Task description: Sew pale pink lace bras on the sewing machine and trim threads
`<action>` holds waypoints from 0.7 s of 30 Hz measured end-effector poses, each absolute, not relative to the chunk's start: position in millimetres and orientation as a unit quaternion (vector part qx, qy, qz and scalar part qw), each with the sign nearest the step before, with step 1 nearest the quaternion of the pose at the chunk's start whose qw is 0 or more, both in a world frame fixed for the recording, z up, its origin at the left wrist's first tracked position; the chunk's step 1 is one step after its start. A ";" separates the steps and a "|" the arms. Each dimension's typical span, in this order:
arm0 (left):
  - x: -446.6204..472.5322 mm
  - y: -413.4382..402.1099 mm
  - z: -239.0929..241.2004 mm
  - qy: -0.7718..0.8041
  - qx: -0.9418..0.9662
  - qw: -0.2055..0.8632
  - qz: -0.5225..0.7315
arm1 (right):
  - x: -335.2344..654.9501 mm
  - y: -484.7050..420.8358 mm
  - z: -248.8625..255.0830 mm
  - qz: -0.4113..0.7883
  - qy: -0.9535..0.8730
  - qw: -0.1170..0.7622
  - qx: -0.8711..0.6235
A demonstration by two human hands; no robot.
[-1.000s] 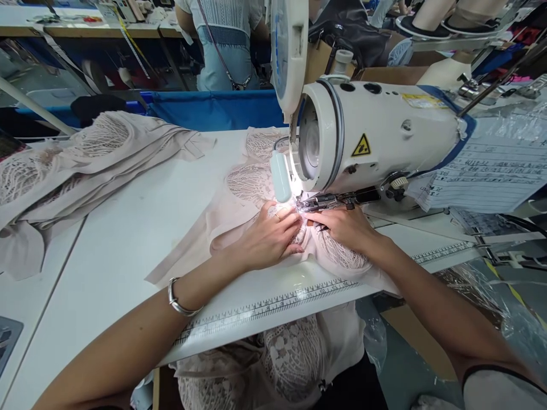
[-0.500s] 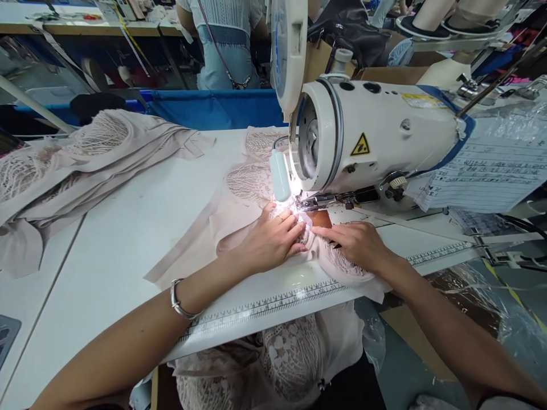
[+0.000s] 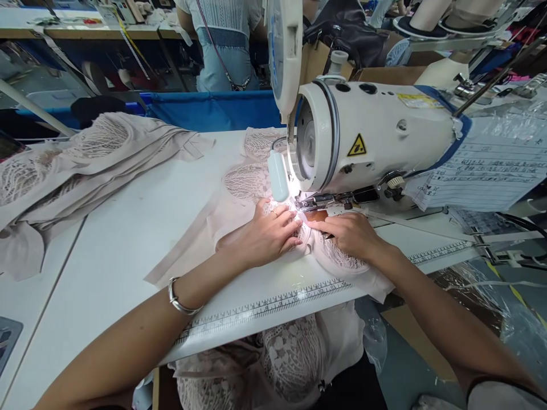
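A pale pink lace bra [image 3: 245, 181] lies under the needle of a white sewing machine [image 3: 380, 128], lit by a small lamp [image 3: 278, 176]. My left hand [image 3: 273, 230] rests flat on the lace just left of the presser foot [image 3: 301, 205], fingers stretched out. On the right side of the foot, my right hand [image 3: 348, 232] presses the cloth with an extended index finger. Its other fingers curl around a small dark pointed tool [image 3: 328, 235], mostly hidden beneath them. A lace cup [image 3: 337, 255] lies under that hand, near the table edge.
More lace pieces [image 3: 98, 154] are heaped at the left of the white table [image 3: 119, 228]. A ruler strip [image 3: 273, 304] follows its front edge. Further lace garments [image 3: 290, 353] lie on my lap. A written sheet [image 3: 482, 165] hangs at the right. Behind stands a person [image 3: 226, 45].
Both hands have shifted slightly left and away from me, my right index finger staying close to the presser foot. The lace under my fingers has moved a little with them.
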State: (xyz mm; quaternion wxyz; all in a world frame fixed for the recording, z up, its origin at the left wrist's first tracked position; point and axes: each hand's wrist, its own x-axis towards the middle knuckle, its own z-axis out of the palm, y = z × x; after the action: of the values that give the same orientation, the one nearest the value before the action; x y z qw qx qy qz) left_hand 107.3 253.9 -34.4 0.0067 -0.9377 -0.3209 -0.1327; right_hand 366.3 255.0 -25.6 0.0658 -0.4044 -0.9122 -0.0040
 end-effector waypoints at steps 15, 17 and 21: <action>105.3 263.6 -36.0 -0.378 -0.915 0.006 -0.141 | 357.6 277.4 -39.7 0.031 -0.903 0.060 -0.425; 107.8 260.2 -37.8 -0.387 -0.910 0.005 -0.149 | 359.1 277.6 -39.2 0.020 -0.901 0.060 -0.428; 109.4 270.9 -36.7 -0.434 -0.878 -0.022 -0.201 | 370.4 270.1 -25.7 -0.062 -0.859 0.069 -0.504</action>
State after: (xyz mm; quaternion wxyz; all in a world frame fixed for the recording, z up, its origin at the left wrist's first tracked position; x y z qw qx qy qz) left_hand 109.4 270.9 -36.7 -0.0220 -0.8776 -0.4345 -0.2014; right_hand 370.4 270.1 -25.7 0.0687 -0.5040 -0.8588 -0.0617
